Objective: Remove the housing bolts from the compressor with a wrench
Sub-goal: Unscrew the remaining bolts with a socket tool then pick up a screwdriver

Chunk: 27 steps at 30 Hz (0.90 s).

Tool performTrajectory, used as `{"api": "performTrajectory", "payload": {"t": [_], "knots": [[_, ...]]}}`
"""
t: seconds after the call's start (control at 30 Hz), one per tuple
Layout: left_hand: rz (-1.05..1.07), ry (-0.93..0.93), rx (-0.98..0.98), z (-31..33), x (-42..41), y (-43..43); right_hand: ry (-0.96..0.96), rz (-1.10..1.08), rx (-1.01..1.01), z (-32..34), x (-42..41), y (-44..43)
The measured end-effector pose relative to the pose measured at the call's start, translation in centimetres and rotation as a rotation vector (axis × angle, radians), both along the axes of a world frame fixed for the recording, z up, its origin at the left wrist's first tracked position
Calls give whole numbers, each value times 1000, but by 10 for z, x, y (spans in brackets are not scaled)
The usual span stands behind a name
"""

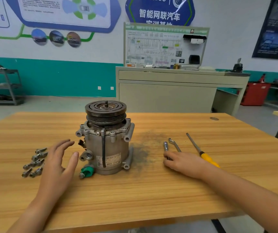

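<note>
- Light-grained wooden worktop (pixel 151 190): carries everything below.
- Grey cylindrical metal compressor (pixel 111 148): upright at centre, black pulley on top.
- Left hand (pixel 57 163): fingers spread, empty, just beside the compressor.
- Right hand (pixel 183 163): lies over the near end of the chrome metal wrench (pixel 166 146); grasp cannot be told.
- Loose grey bolts (pixel 34 163): clustered at left.

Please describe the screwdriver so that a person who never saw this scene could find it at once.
Start at the wooden table with the compressor standing on it. Right of the compressor, slim metal tools lie by the right hand. The screwdriver is the rightmost, and it alone has a yellow handle.
</note>
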<state>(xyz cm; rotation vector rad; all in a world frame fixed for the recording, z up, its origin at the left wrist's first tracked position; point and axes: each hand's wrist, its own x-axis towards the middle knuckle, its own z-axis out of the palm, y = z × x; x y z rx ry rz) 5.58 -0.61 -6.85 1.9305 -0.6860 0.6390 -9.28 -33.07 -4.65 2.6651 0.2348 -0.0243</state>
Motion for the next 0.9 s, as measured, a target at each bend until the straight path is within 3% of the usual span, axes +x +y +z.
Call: {"api": "performTrajectory", "payload": {"t": [0.2,0.37,0.43,0.5,0.6,0.77,0.9], "knots": [[-35,97,-21,3,-1,-10,90,-48,-64,4,-6,-7],[-146,457,-124,22,6,-29,-69,-188,13,11,-9,6],[-175,540,-128,25,13,-35,-230,-262,218,30,-4,18],[-195,541,-101,26,17,-35,-377,-259,614,51,5,35],[-238,544,-122,28,21,-35,-360,-205,1176,70,34,67],[-175,486,-46,30,15,-40,-166,-236,1347,68,74,89],[-185,473,-68,31,14,-40,-241,-249,1407,64,78,91]]}}
